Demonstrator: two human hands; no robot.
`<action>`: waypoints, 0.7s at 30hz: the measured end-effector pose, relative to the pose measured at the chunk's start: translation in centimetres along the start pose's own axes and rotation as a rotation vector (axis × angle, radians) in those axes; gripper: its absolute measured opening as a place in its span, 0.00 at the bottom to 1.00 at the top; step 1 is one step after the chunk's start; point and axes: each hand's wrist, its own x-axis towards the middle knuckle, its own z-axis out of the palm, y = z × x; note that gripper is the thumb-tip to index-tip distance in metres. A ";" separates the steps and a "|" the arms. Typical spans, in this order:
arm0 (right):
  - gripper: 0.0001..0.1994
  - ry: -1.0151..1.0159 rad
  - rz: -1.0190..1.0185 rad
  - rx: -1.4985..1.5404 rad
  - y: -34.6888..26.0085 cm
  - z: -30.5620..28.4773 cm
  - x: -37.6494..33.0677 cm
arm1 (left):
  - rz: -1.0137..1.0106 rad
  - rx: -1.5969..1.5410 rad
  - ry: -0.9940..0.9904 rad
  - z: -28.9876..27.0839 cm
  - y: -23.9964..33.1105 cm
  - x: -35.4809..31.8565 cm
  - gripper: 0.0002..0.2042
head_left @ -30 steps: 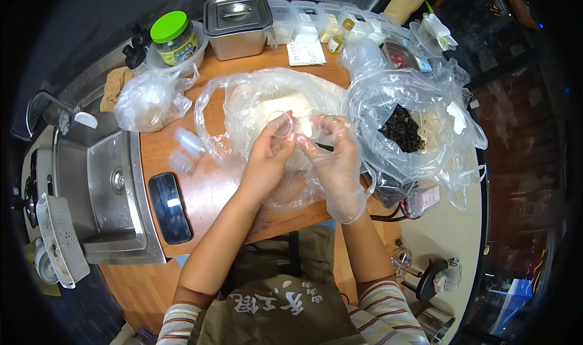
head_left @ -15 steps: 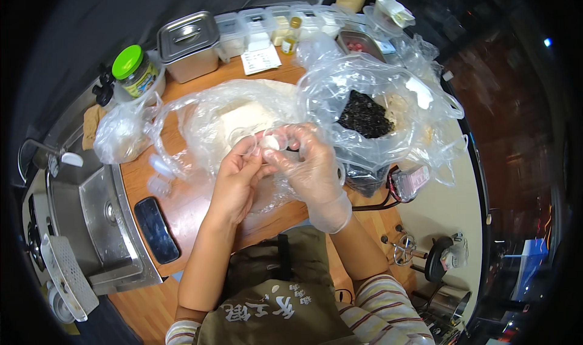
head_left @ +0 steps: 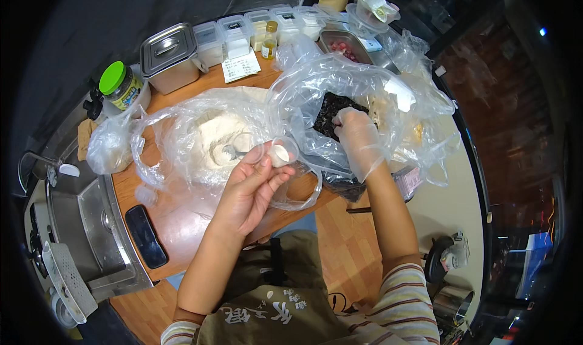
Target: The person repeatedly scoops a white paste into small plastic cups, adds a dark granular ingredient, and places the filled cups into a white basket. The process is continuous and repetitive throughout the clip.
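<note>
My left hand (head_left: 249, 190), bare, pinches a small clear plastic cup (head_left: 279, 156) with something white in it; a clear round lid appears to stand beside its rim. In a thin clear glove, my right hand (head_left: 361, 137) reaches into an open plastic bag (head_left: 291, 96) on the right. Its fingers are drawn together at a heap of dark dried shreds (head_left: 328, 107), and the fingertips are partly hidden. Left of that bag, another open plastic bag (head_left: 176, 123) holds white powder (head_left: 221, 129), with a scoop (head_left: 234, 152) lying in it.
Along the back stand a lidded steel container (head_left: 170, 53), several clear boxes (head_left: 234, 35), a small bottle (head_left: 269, 41) and a green-lidded jar (head_left: 121, 85). A written paper (head_left: 241, 67) lies before them. A phone (head_left: 146, 237) rests near the sink (head_left: 91, 223) at left.
My right hand has left the small cup and moved right into the bag of dark shreds. My left hand keeps the cup. The view has shifted slightly.
</note>
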 end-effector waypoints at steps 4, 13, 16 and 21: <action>0.07 0.245 0.056 0.245 0.6 -1.0 -0.5 | -0.014 0.027 -0.062 1.4 -0.4 1.0 0.19; 0.06 0.090 0.214 1.063 1.6 -8.2 -2.1 | -0.023 0.078 -0.055 4.4 -2.6 6.1 0.19; 0.07 -0.018 0.216 1.189 1.7 -10.0 -1.6 | -0.035 0.095 -0.037 5.0 -3.6 7.5 0.19; 0.06 -0.047 0.174 1.192 1.1 -9.4 -1.3 | -0.046 0.027 -0.023 5.7 -5.4 8.9 0.22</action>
